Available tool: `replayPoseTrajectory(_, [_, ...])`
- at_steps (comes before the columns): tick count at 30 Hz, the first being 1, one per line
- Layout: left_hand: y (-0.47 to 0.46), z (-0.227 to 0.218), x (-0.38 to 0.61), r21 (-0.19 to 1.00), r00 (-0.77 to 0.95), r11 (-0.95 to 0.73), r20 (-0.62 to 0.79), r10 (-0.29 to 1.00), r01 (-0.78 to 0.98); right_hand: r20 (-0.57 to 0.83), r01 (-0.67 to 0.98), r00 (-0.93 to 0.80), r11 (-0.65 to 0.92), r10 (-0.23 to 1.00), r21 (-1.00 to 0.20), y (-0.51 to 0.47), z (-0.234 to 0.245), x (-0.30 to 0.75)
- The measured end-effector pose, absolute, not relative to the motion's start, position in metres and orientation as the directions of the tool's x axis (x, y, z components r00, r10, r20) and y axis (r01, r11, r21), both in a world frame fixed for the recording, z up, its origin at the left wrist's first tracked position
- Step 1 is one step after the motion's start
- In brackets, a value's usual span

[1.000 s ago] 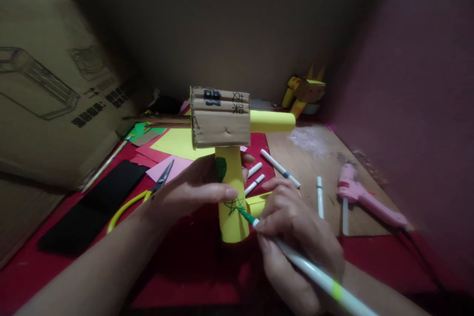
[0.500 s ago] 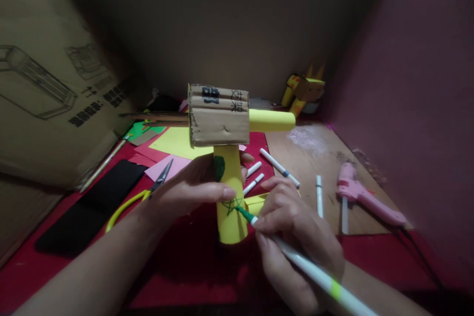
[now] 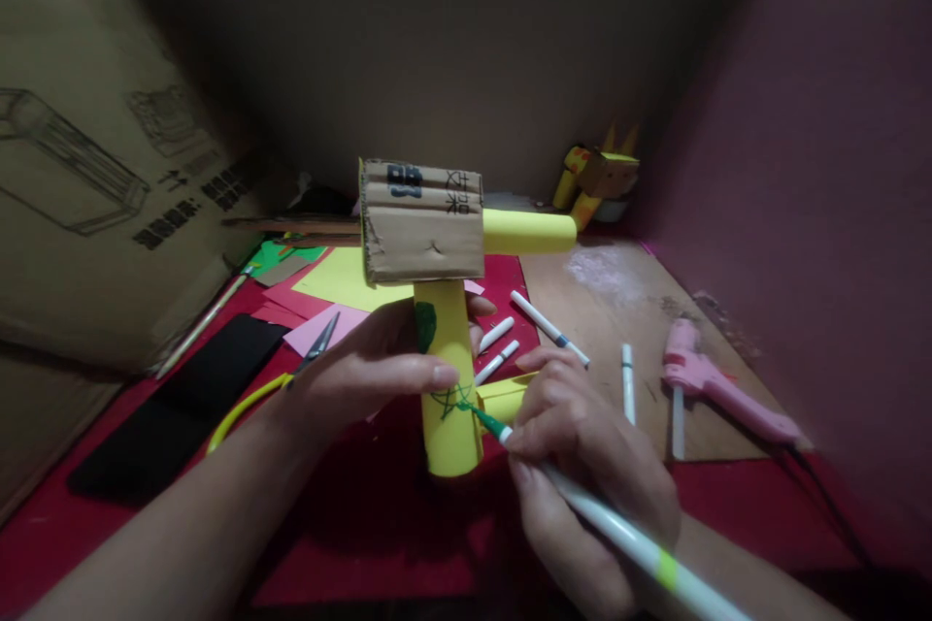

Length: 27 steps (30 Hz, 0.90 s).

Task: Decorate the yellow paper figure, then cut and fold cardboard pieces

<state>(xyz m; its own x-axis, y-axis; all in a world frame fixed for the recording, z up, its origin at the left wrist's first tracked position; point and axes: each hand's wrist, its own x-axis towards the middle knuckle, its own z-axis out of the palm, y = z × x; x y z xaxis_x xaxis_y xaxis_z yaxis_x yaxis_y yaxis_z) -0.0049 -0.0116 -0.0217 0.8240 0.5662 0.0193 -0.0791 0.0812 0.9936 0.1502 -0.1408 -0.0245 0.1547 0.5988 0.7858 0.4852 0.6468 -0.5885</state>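
Head view: the left hand [image 3: 385,369] grips the yellow tube [image 3: 451,446], front and centre beneath the cardboard block [image 3: 426,247], most fingers hidden behind it. The right hand [image 3: 582,456] pinches a green marker [image 3: 612,525], tip right by the green lines [image 3: 443,402], contact hard to tell, rear end cut off below. The left arm [image 3: 211,514] partly covers yellow-handled scissors [image 3: 253,394].

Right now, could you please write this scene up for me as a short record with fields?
Left hand: holds the yellow tube
Right hand: holds the green-tipped marker
Marks on tube: green patch, green lines below
Above tube: cardboard box
On the left: scissors, black sheet
On the right: pink glue gun
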Motion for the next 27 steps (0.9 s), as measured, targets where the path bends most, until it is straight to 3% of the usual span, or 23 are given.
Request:
replayPoseTrajectory(9, [-0.012, -0.02, -0.003, 0.99, 0.825, 0.104, 0.022, 0.565, -0.097, 0.786, 0.474, 0.172, 0.65, 0.594, -0.595, -0.139, -0.025, 0.145])
replayPoseTrajectory(16, [-0.013, -0.01, -0.001, 0.996, 0.819, 0.089, -0.041, 0.572, -0.012, 0.786, 0.474, 0.139, 0.656, 0.603, -0.587, -0.139, -0.024, 0.148])
replayPoseTrajectory(27, [-0.013, -0.019, -0.003, 0.992, 0.823, 0.094, 0.018, 0.568, -0.086, 0.789, 0.496, 0.14, 0.647, 0.599, -0.579, -0.139, -0.022, 0.148])
